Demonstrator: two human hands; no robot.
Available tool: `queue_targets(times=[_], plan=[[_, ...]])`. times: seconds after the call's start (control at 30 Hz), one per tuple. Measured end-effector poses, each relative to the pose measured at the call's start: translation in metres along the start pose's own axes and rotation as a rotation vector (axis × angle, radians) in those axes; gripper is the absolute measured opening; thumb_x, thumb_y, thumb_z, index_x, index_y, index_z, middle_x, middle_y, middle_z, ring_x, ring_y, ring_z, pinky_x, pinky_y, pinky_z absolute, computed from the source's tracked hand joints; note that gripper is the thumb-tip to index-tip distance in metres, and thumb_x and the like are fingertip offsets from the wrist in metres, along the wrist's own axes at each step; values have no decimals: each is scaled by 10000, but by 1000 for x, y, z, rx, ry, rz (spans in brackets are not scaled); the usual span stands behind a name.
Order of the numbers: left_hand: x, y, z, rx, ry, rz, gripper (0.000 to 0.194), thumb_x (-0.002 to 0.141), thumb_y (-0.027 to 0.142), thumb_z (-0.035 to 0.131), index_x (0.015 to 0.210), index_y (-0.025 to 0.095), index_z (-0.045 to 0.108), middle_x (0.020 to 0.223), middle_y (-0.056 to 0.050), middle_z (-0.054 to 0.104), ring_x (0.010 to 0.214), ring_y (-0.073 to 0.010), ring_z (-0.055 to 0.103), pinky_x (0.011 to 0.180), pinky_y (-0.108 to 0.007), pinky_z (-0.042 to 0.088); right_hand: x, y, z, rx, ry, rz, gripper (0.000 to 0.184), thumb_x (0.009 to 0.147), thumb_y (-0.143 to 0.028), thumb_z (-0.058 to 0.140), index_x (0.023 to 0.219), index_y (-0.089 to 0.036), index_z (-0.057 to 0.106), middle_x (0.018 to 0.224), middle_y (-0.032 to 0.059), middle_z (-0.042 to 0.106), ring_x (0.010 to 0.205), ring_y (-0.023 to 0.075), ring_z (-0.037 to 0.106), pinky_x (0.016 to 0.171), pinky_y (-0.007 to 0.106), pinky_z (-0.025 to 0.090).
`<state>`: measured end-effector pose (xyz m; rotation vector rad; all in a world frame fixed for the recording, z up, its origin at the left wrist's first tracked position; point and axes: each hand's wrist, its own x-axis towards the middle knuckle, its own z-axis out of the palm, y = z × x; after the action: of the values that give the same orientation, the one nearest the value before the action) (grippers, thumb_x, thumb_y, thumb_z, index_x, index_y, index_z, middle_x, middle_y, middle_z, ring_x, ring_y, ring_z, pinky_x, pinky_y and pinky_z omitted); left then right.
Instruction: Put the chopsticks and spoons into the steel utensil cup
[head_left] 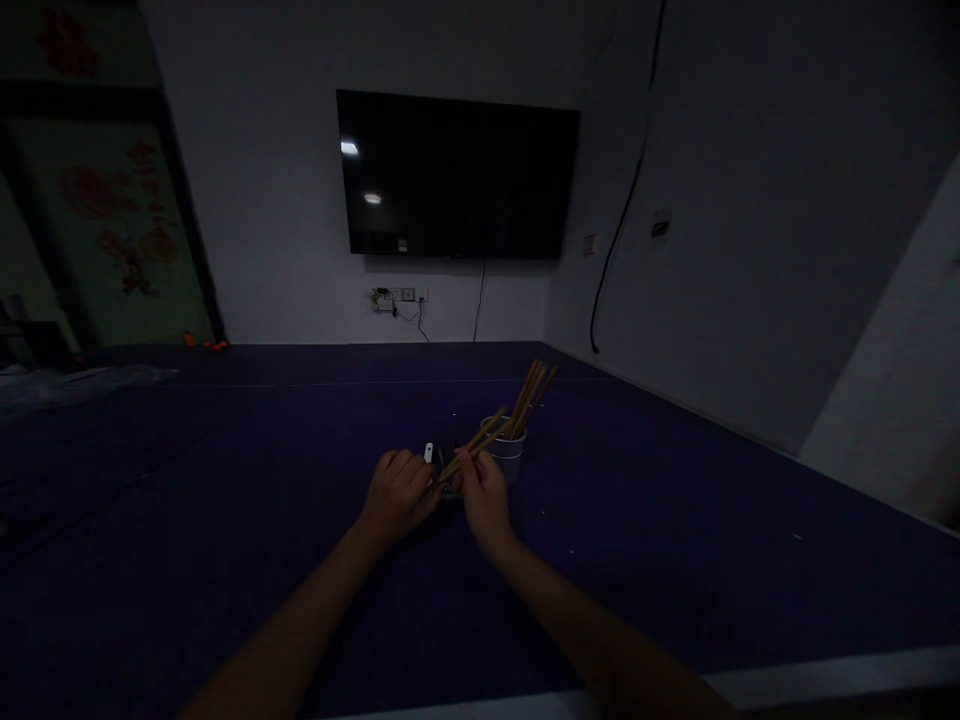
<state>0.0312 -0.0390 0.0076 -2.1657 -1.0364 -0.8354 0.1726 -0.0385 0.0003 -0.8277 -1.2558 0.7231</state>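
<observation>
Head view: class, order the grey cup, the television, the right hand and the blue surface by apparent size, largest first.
1. Blue surface
2. Television
3. Right hand and grey cup: too alike to rank, the cup being partly hidden.

I face a dim room: a dark TV (459,175) on the far wall (262,220), two lights (373,198) mirrored in it, sockets (408,294) beneath. On my right a black cable (619,229) hangs down the side wall (742,220); on my left, past the blue surface (247,440), is a green door (82,270) with red decorations (90,192).
</observation>
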Motion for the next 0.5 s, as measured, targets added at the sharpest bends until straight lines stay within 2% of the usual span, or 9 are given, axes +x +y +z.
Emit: queue_targets(times=[0.2,0.5], plan=[[0,0,0,6,-44,0,229,878,262,414,730,183,569,738,-53,591,723,-166,476,679,-326,299,5,1,-3,29,72,32,344,810,-524,487,718,-192,492,522,-64,428,462,92,407,448,209,333],[-3,-4,8,7,70,40,207,870,211,431,761,172,602,671,-40,573,666,-155,460,624,-311,299,9,8,-6,38,88,42,377,809,-539,482,774,-169,551,524,-56,443,470,92,407,443,208,306]])
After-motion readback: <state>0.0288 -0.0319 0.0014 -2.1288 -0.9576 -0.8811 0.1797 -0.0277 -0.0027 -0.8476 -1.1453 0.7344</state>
